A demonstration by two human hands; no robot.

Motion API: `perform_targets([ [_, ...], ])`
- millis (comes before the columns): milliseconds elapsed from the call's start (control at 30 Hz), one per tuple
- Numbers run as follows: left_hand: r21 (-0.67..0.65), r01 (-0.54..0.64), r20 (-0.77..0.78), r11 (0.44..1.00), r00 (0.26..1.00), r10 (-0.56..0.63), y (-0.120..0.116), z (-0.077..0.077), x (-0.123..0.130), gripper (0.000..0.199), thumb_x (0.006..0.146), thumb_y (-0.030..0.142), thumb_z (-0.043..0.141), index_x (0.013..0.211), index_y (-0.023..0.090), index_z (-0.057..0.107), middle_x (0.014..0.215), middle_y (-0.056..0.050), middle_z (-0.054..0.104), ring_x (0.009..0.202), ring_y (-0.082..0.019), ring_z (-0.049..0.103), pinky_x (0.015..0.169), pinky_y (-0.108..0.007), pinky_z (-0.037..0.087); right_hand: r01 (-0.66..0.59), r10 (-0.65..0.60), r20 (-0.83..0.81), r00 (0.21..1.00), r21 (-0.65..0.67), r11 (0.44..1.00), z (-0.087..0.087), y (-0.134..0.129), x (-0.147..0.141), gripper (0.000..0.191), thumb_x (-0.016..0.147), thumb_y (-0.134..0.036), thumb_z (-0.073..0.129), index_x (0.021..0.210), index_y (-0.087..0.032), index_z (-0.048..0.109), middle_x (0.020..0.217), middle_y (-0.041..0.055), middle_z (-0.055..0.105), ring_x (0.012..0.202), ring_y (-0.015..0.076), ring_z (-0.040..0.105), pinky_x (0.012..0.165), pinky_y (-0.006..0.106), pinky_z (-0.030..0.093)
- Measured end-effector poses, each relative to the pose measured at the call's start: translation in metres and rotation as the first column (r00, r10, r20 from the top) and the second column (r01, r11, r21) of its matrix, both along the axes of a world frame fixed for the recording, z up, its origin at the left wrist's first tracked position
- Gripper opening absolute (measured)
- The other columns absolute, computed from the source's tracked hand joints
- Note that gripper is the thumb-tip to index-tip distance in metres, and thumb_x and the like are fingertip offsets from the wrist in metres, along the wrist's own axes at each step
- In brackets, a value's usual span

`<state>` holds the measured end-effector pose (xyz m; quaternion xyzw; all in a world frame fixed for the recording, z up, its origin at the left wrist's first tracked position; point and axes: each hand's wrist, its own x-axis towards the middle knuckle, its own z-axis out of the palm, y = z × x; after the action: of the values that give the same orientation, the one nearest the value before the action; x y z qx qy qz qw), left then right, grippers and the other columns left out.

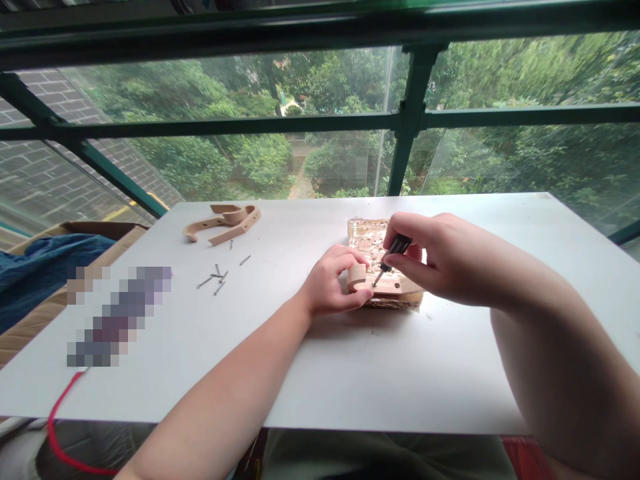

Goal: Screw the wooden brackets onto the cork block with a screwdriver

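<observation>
My right hand (433,257) is closed round the black handle of a screwdriver (397,248). The screwdriver slants down to the left, its tip at a screw (373,285) in a pale wooden hook (383,287). That hook lies along the near side of a block wrapped in clear film (370,233), which has several holes in its top. My left hand (336,280) grips the curled left end of the hook, thumb in front and fingers behind. One dark hole shows in the hook to the right of the screwdriver tip. How deep the screw sits I cannot tell.
Several loose screws (218,275) lie on the white table (300,373) to the left. Behind them rest more curved wooden hooks (233,223). A blurred-out object with a red cord (60,407) is at the left edge. A cardboard box (120,233) holds blue cloth; windows stand behind the table.
</observation>
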<state>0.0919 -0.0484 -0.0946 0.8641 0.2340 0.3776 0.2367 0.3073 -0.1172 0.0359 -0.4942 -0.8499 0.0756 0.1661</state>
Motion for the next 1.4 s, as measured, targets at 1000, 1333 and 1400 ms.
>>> perform_targets([
  [1000, -0.002, -0.019, -0.006, 1.000, 1.000, 0.019, -0.0005, 0.0002, 0.0000, 0.023, 0.070, 0.034, 0.077, 0.080, 0.020, 0.062, 0.105, -0.008, 0.068, 0.100, -0.023, 0.060, 0.093, -0.039, 0.050, 0.129, -0.134, 0.052, 0.990, 0.098, 0.987, -0.0013, 0.0026, -0.0043, 0.026, 0.088, -0.043, 0.057, 0.075, -0.021, 0.047, 0.056, -0.0035, 0.050, 0.050, 0.0108, 0.036, 0.050, 0.026, 0.024],
  [1333, 0.005, -0.022, -0.026, 1.000, 0.999, 0.022, 0.0006, 0.0001, -0.0010, 0.024, 0.071, 0.037, 0.076, 0.084, 0.021, 0.063, 0.105, -0.008, 0.068, 0.103, -0.025, 0.060, 0.094, -0.041, 0.051, 0.069, -0.066, -0.036, 0.997, 0.090, 0.994, -0.0024, 0.0046, -0.0032, 0.023, 0.087, -0.038, 0.059, 0.075, -0.020, 0.052, 0.064, -0.0001, 0.058, 0.056, 0.0128, 0.045, 0.056, 0.027, 0.028],
  [1400, 0.003, -0.028, -0.022, 1.000, 0.999, 0.028, 0.0004, 0.0002, -0.0009, 0.025, 0.071, 0.038, 0.076, 0.083, 0.021, 0.063, 0.105, -0.008, 0.068, 0.102, -0.024, 0.060, 0.093, -0.041, 0.051, 0.025, -0.019, -0.050, 0.999, 0.111, 0.994, -0.0027, 0.0059, -0.0031, 0.019, 0.087, -0.035, 0.060, 0.076, -0.020, 0.055, 0.071, 0.0017, 0.060, 0.063, 0.0140, 0.049, 0.060, 0.027, 0.031],
])
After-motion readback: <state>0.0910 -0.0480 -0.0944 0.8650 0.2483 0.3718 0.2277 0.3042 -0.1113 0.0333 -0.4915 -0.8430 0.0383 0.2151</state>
